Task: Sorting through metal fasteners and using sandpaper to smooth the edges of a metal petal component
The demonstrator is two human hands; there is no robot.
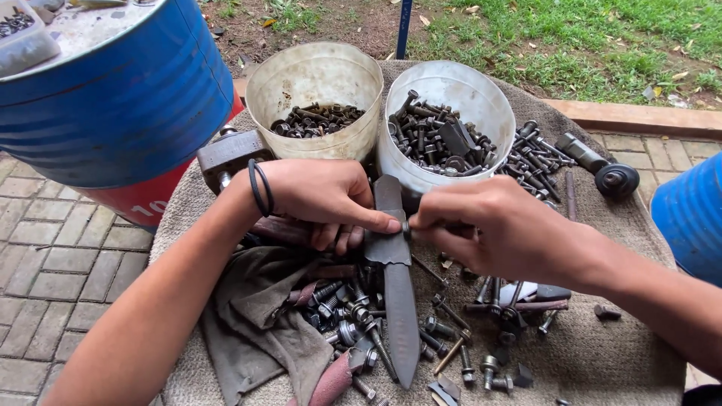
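Observation:
My left hand grips a dark rod-like piece and its index finger presses on a long flat dark metal blade that lies upright down the middle of the cloth-covered table. My right hand pinches a small bolt against the blade's right edge, opposite the left fingertip. Two black bands sit on my left wrist. Loose bolts and nuts lie scattered under and around the blade.
Two white plastic buckets holding bolts stand behind the hands. A blue and red drum is at the left, another blue drum at the right. A grey rag lies at the lower left. Brick paving and grass surround.

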